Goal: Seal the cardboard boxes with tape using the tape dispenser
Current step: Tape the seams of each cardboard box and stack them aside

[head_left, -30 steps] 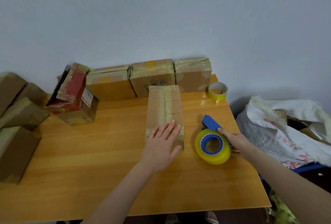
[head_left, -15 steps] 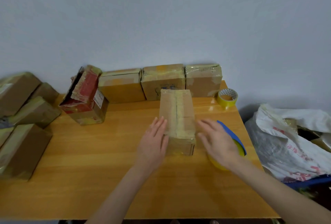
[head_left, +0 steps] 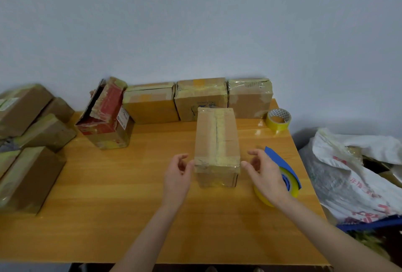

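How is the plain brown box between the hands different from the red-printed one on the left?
The plain brown cardboard box is closed, with tape along its top seam; the red-printed cardboard box gapes open at the top, a flap raised. The brown box sits mid-table between the left hand and right hand; the red one stands untouched nearer the back left. Both are cardboard and rest on the wooden table.

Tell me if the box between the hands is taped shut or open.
Shut. The box has flat flaps; a tape strip covers the top seam, another crosses the near edge.
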Tool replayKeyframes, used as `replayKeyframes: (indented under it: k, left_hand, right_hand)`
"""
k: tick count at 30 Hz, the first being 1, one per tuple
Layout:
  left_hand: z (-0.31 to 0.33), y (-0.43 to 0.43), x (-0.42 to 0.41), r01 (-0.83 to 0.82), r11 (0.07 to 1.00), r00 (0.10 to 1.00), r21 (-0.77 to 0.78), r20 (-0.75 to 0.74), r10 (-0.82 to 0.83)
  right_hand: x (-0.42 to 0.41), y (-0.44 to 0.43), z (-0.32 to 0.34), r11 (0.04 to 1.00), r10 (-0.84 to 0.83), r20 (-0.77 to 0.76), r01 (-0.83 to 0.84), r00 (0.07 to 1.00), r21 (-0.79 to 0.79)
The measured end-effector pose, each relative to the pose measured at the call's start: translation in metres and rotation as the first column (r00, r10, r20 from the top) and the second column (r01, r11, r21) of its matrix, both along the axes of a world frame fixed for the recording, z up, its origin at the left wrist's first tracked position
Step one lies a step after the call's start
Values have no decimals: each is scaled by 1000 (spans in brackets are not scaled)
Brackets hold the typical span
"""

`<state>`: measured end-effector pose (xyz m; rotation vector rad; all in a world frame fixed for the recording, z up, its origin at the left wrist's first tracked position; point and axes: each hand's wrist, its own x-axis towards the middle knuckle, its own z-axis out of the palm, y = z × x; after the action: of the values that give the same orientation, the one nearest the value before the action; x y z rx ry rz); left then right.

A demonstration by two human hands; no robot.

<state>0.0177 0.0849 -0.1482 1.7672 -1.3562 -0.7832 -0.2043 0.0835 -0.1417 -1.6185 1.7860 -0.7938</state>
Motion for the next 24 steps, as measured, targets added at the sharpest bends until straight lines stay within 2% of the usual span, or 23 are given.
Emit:
replayKeyframes:
  k: [3, 9, 13, 15, 18, 22, 24]
  left_hand:
    - [-4, -8, 4, 28, 993, 998, 110, -54, -22]
    - [-7, -14, 4, 64, 986, 982, 155, -185, -34]
    - [-7, -14, 5, 76, 990, 982, 122, -179, -54]
    - [-9, -13, 6, 90, 991, 993, 97, -90, -82]
    - [-12, -12, 5, 126, 991, 982, 46, 133, -131]
    - [-12, -13, -1, 173, 985, 925, 14, 342, -168]
    - [-12, -17, -4, 215, 976, 879, 46, 426, -213]
  right_hand:
    - [1, -2, -4, 991, 39, 68, -47, 997, 125]
    - [5, -8, -11, 995, 39, 149, -53, 988, 87]
    - [7, -9, -15, 995, 43, 165, -57, 985, 80]
    - [9, -9, -17, 996, 59, 94, -65, 994, 66]
    - [9, -11, -16, 994, 111, -110, -112, 988, -3]
    - [15, -15, -9, 986, 159, -386, -169, 909, 7]
    - [21, -21, -5, 984, 173, -479, -168, 861, 53]
